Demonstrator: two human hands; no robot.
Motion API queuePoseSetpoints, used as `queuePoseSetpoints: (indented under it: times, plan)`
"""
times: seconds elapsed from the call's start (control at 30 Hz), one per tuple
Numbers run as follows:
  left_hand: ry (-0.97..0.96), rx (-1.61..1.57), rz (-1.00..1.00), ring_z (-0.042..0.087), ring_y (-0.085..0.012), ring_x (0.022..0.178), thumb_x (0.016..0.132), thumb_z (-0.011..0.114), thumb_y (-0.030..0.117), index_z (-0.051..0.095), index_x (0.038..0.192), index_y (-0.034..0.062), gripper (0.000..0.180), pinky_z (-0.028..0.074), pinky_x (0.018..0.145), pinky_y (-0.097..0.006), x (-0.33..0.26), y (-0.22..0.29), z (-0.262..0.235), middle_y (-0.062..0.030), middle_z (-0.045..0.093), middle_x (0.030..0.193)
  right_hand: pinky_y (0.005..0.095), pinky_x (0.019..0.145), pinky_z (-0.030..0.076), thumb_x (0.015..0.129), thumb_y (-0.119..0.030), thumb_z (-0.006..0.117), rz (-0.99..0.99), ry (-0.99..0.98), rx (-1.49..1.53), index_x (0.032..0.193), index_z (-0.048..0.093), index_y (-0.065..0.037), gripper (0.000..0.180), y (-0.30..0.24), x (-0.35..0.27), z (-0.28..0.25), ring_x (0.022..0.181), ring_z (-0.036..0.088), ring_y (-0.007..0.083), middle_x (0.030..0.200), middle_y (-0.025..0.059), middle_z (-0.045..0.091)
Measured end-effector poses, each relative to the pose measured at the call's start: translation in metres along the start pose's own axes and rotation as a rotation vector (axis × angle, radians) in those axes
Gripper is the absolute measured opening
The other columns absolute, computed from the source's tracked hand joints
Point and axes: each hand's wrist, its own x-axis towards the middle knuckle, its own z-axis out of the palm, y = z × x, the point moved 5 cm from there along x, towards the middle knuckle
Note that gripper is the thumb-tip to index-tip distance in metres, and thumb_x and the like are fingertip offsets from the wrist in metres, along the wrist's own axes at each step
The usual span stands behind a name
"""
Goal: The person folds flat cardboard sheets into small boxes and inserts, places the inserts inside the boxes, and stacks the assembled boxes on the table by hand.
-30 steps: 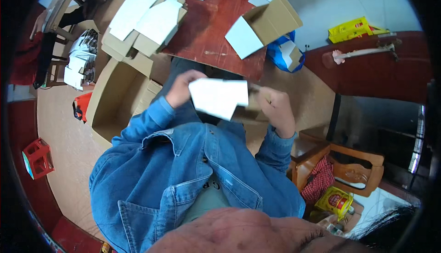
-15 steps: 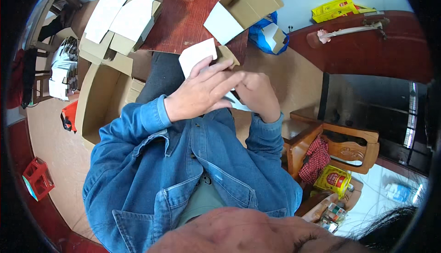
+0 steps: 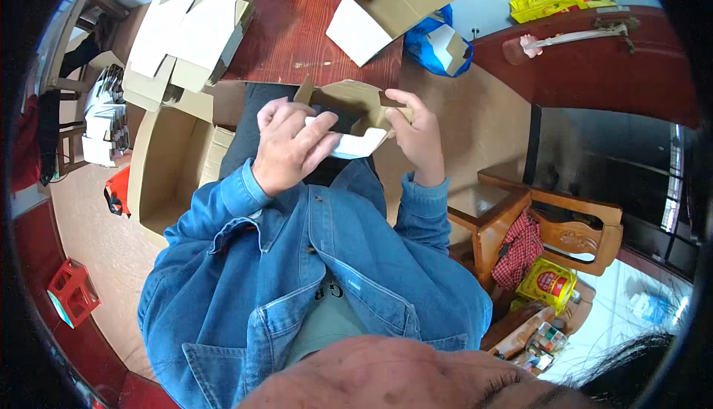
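Observation:
Above my lap I hold a small cardboard box [image 3: 358, 146], white outside and brown inside, partly unfolded with its flaps standing out. My left hand [image 3: 291, 140] is closed on its left side, the fingers curled over the edge. At the right side my right hand [image 3: 417, 130] pinches a flap between thumb and fingers. Just beyond, an open white box [image 3: 360, 34] with a raised brown lid stands on the red wooden table [image 3: 297, 30]. A stack of flattened white boxes [image 3: 182, 34] lies at the table's left.
A large open brown carton [image 3: 167, 164] stands on the floor to my left, below the stack. More folded boxes [image 3: 104, 123] are piled farther left. A blue plastic bag [image 3: 434, 49] hangs by the table's right corner. A wooden chair [image 3: 512, 223] stands at my right.
The box has turned and opened up, so its brown inside now shows. My hands have moved apart, the left to the box's left side and the right to its right flap.

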Motion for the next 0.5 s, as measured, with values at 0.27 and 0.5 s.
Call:
queuePoseSetpoints:
  times: [0.27,0.5]
  plan:
    - [0.079,-0.138,-0.326,0.045,-0.0365,0.134,0.076,0.078,0.008,0.052,0.137,0.0069,0.066,0.036,0.113,-0.047,0.003,-0.015,0.001,-0.0228,0.035,0.151,0.0274,0.079,0.052,0.092,-0.005,0.06,-0.288,0.022,-0.017,0.13,0.061,-0.001,0.038,-0.006,-0.004,0.013,0.089,0.064,0.018,0.113,0.0108,0.069]
    - [0.158,-0.529,-0.45,0.039,-0.0434,0.14,0.071,0.071,-0.004,0.025,0.153,0.0023,0.094,0.035,0.119,-0.051,-0.019,-0.036,0.033,-0.0274,0.026,0.156,0.0324,0.093,0.051,0.094,-0.009,0.061,-0.326,0.097,-0.03,0.129,0.061,-0.001,0.036,0.014,0.002,0.037,0.107,0.064,0.0224,0.128,0.0131,0.066]
